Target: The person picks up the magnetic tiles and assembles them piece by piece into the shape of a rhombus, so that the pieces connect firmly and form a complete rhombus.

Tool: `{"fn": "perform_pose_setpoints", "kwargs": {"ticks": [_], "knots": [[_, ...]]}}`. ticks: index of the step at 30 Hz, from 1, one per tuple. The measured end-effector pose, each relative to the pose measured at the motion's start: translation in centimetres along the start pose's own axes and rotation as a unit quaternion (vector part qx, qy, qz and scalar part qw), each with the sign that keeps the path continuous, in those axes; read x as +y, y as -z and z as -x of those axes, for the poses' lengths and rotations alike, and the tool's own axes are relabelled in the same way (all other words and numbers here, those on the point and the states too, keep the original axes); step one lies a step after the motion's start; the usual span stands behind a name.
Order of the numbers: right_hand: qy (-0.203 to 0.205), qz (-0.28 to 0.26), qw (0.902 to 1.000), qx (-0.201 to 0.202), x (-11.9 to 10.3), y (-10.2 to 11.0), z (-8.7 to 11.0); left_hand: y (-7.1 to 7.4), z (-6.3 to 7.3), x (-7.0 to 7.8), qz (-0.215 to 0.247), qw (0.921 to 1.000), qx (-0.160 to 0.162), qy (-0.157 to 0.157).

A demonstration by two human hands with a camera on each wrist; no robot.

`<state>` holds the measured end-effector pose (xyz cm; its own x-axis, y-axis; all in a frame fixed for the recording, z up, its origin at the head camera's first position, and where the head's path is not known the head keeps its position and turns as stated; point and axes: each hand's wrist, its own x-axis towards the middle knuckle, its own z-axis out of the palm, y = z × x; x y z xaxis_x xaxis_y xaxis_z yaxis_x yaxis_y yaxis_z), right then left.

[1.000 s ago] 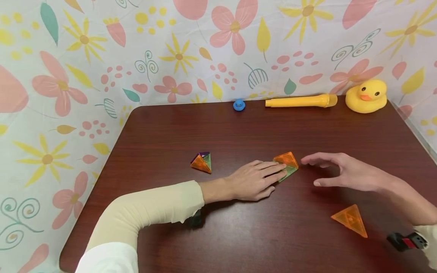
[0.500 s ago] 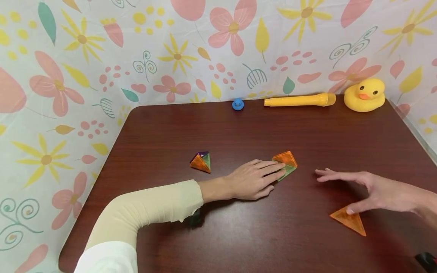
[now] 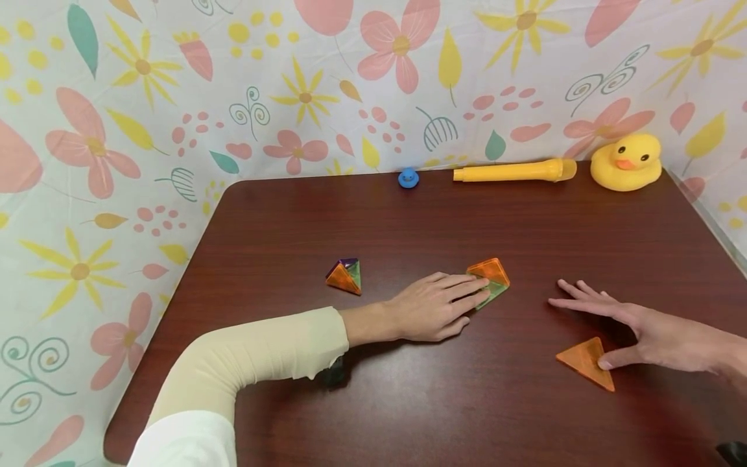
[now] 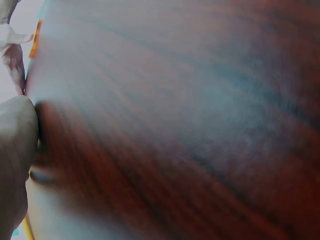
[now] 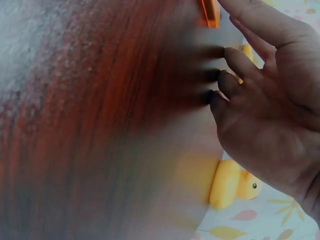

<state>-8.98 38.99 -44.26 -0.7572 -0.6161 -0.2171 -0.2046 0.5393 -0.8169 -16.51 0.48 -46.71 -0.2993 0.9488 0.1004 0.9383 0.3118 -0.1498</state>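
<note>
Along the far edge of the dark, wood-grained counter (image 3: 280, 220) sit a small blue toy duck (image 3: 408, 179) near the middle, a yellow toy microphone (image 3: 513, 172) lying lengthwise, and a larger yellow rubber duck (image 3: 626, 165) at the far right corner. Flower-printed cloth (image 3: 344, 58) hangs behind.

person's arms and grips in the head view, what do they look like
The left arm wears a cream sleeve with an uneven cuff; white fabric shows higher up, and something dark below the cuff. The left grip and right grip are bare, no gloves or rings visible.
</note>
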Motion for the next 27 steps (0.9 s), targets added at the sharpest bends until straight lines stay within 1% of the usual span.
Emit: {"fn": "perform_pose_setpoints", "kwargs": {"ticks": [4, 8, 11, 15, 17, 20, 24, 27], "knots": [[0.022, 0.078, 0.9961, 0.033, -0.1, 0.3, -0.4, 0.0, 0.0, 0.1, 0.002, 1.0, -0.003, 0.001], [0.026, 0.115, 0.9907, 0.067, 0.1, 0.5, -0.9, 0.0, 0.1, 0.1, 0.002, 1.0, -0.001, 0.003], [0.024, 0.106, 0.9916, 0.07, 0.0, 0.4, -0.9, 0.0, 0.0, 0.1, -0.001, 1.0, 0.001, 0.004], [0.028, 0.07, 0.9958, 0.051, -0.2, -0.1, -0.7, -0.1, -0.1, 0.2, -0.007, 1.0, 0.003, 0.004], [0.031, 0.066, 0.9963, 0.045, -0.2, -0.3, -0.6, -0.2, -0.1, 0.2, -0.008, 1.0, 0.004, 0.002], [0.032, 0.086, 0.9945, 0.05, -0.1, -0.5, -0.6, -0.2, 0.0, 0.2, -0.007, 1.0, 0.006, 0.001], [0.053, 0.125, 0.9878, 0.077, 0.0, -0.5, -0.9, -0.3, 0.1, 0.1, -0.007, 0.9999, 0.009, 0.001], [0.06, 0.125, 0.9866, 0.086, -0.1, -0.5, -1.0, -0.3, 0.1, 0.1, -0.008, 0.9999, 0.012, 0.001]]}}
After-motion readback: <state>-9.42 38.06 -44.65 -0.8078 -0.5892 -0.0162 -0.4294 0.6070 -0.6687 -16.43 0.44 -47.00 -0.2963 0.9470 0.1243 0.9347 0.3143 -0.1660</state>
